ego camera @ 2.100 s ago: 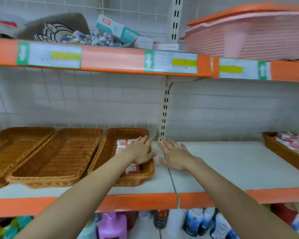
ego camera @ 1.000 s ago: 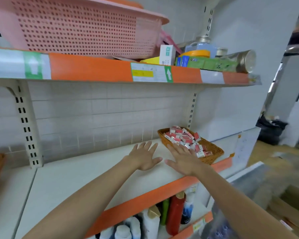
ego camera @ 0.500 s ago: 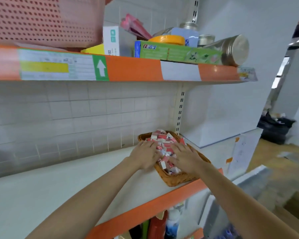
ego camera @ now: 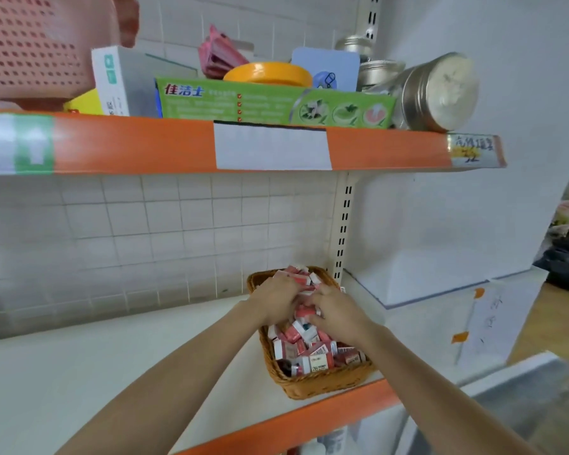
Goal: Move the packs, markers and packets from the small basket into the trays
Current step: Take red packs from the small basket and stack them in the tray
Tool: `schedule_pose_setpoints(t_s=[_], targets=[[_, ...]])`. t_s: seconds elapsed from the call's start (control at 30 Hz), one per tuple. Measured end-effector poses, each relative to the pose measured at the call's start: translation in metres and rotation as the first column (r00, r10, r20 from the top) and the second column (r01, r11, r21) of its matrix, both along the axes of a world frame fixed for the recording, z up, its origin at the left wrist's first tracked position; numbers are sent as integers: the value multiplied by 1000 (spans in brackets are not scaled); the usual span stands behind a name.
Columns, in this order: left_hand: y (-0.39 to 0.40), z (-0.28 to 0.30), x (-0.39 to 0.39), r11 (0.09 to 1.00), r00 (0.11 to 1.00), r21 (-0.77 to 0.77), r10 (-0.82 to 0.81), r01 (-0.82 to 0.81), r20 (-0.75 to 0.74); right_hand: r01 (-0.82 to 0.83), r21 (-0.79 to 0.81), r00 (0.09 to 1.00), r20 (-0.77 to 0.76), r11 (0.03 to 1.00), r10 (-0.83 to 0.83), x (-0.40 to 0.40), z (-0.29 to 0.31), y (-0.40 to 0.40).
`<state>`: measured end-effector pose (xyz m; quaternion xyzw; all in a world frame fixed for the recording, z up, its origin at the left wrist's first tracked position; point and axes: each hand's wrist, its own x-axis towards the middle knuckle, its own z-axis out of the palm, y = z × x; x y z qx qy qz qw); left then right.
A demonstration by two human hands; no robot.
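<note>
A small wicker basket (ego camera: 312, 384) stands at the right end of the white shelf, heaped with several small red-and-white packs (ego camera: 304, 351). Both my hands are down in the heap. My left hand (ego camera: 275, 298) lies over the far left part of the pile with its fingers curled into the packs. My right hand (ego camera: 337, 311) is beside it on the right, fingers curled down around packs in the middle. The packs under the two hands are hidden. The trays are out of view.
White shelf (ego camera: 79, 372) with an orange front edge stretches left of the basket. The upper shelf (ego camera: 270, 146) hangs overhead with a green toothpaste box (ego camera: 273, 105), metal tins (ego camera: 437, 91) and a pink plastic basket (ego camera: 37, 44). A white wall panel stands right of the basket.
My view swung right from the wicker trays to the small basket. Both hands went from flat and open above the shelf down into the packs, and their fingers have curled in.
</note>
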<state>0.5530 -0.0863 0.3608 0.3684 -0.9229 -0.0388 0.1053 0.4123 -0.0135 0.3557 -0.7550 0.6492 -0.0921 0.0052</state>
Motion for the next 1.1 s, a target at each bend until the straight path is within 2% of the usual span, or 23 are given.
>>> schedule_pose_setpoints(t_s=[0.13, 0.27, 0.37, 0.53, 0.63, 0.77, 1.1], targets=[[-11, 1, -8, 999, 997, -36, 7, -4, 79, 3, -9, 999, 39, 1000, -3, -4, -2, -5], [-14, 7, -11, 999, 985, 34, 16, -23, 172, -6, 33, 998, 70, 999, 4, -7, 0, -7], [-14, 10, -12, 996, 983, 67, 42, -55, 180, -9, 55, 999, 46, 998, 6, -6, 3, -6], [-1, 10, -8, 996, 992, 4, 86, -86, 91, -2, 11, 999, 47, 1000, 2, -9, 4, 0], [9, 6, 0, 995, 995, -29, 91, -93, -40, 13, -54, 996, 86, 998, -8, -10, 2, 4], [24, 1, 25, 980, 951, 54, 199, -191, -236, -42, -103, 988, 142, 994, 56, 9, 5, 9], [62, -9, 133, 891, 837, 180, 453, -416, -308, -264, -108, 950, 145, 959, 278, 104, 3, 14]])
